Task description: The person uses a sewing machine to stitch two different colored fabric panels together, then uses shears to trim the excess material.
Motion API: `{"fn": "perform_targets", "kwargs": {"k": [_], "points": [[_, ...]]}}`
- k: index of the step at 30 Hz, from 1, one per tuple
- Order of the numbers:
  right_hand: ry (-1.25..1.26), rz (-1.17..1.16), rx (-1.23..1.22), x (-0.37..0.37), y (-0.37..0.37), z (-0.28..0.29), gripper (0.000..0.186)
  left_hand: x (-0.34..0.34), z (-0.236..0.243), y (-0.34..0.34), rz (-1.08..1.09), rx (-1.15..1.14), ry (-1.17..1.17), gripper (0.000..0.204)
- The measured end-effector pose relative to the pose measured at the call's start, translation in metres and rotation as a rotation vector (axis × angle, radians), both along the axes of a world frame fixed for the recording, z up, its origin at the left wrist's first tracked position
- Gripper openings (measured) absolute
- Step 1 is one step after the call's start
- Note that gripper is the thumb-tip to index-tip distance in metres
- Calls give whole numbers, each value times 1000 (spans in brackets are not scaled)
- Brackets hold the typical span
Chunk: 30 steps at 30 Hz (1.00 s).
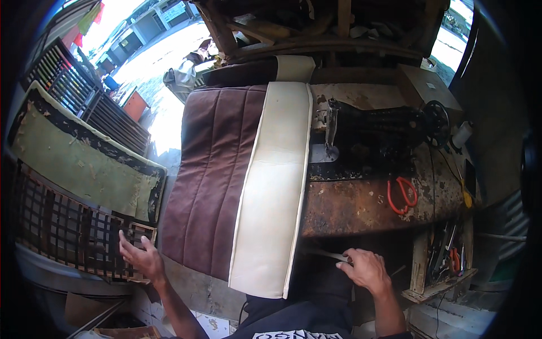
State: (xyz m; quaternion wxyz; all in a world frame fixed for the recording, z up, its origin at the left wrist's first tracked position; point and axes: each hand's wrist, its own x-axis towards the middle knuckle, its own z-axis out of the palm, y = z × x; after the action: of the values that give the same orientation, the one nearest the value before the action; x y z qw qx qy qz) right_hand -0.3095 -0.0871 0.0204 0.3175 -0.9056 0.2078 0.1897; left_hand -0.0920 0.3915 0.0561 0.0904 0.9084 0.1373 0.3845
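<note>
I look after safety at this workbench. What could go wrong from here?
The cover hangs over the front edge of the table, so its weight might drag it off. The scissors lie on the table beside it, and shifting cloth could perhaps knock them down.

Maroon-cream cover (254, 181) between spread left hand (144, 257), curled right hand (366, 270).

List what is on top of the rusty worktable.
On the worktable are a black sewing machine, red-handled scissors and part of a maroon-and-cream panel. Whatever lies beneath the panel is covered and cannot be seen.
</note>
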Motion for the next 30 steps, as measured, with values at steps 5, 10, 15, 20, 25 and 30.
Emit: {"fn": "perform_targets", "kwargs": {"k": [5, 10, 15, 20, 25, 30], "points": [[20, 81, -103, -20, 5, -139, 42, -46, -35, -116, -594, -754, 600, 56], [-162, 343, 139, 1, 12, -55, 71, -23, -17, -149, -827, -633, 1008, 52], [-546, 143, 433, -1, 45, 32, 111, -29, 32, -202, -1315, -1142, 1153, 27], [-854, -4, 485, -5, 90, 55, 145, -16, 40, -268, -1794, -779, 1266, 45], [-674, -604, 200, -8, 77, 47, 76, 74, 7, -272, -1641, -294, 816, 49], [-953, -677, 81, -20, 45, 30, 49, 265, -62, -162, -360, -261, 455, 94]]}}
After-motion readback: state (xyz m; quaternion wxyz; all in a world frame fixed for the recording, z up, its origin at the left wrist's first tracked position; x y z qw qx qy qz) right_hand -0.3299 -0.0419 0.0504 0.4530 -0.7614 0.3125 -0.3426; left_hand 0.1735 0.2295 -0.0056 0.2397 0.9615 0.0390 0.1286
